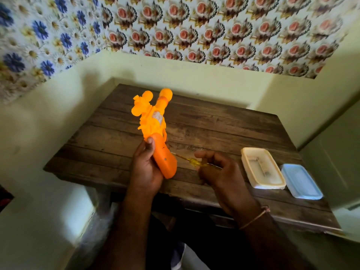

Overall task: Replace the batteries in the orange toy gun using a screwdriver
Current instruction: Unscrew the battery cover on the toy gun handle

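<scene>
Orange toy gun [153, 123]: raised above wooden table [224, 123], barrel pointing far, grip wrapped by left hand [145, 168] | right hand [216, 170]: fingers curled round yellow-handled screwdriver [194, 161], tip aimed at grip | near right on table: cream container [262, 167], blue lid [302, 181] just beside it.

Glossy orange plastic toy gun [153, 121], rough dark wood table [224, 121], translucent plastic container [263, 168]
</scene>
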`<action>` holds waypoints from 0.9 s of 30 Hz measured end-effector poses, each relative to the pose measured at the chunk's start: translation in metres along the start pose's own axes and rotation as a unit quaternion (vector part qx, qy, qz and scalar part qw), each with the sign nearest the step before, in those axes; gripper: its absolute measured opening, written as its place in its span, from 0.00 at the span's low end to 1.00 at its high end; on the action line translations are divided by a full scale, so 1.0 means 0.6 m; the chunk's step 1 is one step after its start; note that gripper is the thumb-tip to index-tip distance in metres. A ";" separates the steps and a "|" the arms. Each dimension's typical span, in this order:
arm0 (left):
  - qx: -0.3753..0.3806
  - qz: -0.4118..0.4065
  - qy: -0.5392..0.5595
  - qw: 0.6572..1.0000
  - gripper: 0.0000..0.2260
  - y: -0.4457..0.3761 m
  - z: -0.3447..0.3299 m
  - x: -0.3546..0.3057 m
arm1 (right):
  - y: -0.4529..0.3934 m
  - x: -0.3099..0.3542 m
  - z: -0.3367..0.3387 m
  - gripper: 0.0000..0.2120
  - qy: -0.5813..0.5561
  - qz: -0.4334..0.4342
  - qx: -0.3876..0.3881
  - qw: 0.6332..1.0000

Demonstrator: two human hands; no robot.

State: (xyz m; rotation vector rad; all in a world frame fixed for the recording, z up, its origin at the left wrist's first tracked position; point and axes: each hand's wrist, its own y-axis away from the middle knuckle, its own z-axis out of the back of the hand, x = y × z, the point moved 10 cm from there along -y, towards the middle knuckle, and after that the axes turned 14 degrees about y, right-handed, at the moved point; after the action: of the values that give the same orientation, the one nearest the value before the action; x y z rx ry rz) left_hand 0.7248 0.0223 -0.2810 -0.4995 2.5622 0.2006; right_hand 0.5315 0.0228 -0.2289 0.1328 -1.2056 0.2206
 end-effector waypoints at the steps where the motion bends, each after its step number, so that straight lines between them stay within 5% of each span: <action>1: 0.000 0.001 0.003 1.000 0.29 -0.001 0.001 0.001 | 0.002 0.002 -0.005 0.15 -0.060 -0.008 0.010 0.998; 5: 0.004 0.005 0.014 1.000 0.16 -0.001 -0.004 -0.001 | 0.000 -0.002 -0.011 0.12 -0.236 -0.056 0.001 0.970; 9: -0.001 0.005 0.005 1.000 0.15 0.001 -0.003 -0.008 | -0.002 0.002 -0.009 0.12 -0.257 -0.053 -0.001 0.965; 12: -0.001 -0.005 -0.011 1.000 0.17 -0.002 0.001 -0.011 | -0.001 0.005 -0.003 0.13 -0.212 -0.038 -0.009 0.977; 17: 0.009 -0.023 -0.031 0.999 0.35 -0.004 0.001 -0.017 | 0.007 0.029 0.015 0.10 -0.008 0.036 -0.029 0.999; 27: 0.023 -0.036 -0.037 0.998 0.36 -0.005 -0.001 -0.022 | 0.014 0.037 0.005 0.09 0.028 0.034 -0.019 0.999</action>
State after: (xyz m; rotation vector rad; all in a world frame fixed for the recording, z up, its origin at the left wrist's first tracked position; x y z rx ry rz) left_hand 0.7364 0.0234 -0.2739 -0.5560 2.4662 0.1324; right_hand 0.5345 0.0323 -0.2075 0.0532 -1.1596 0.2594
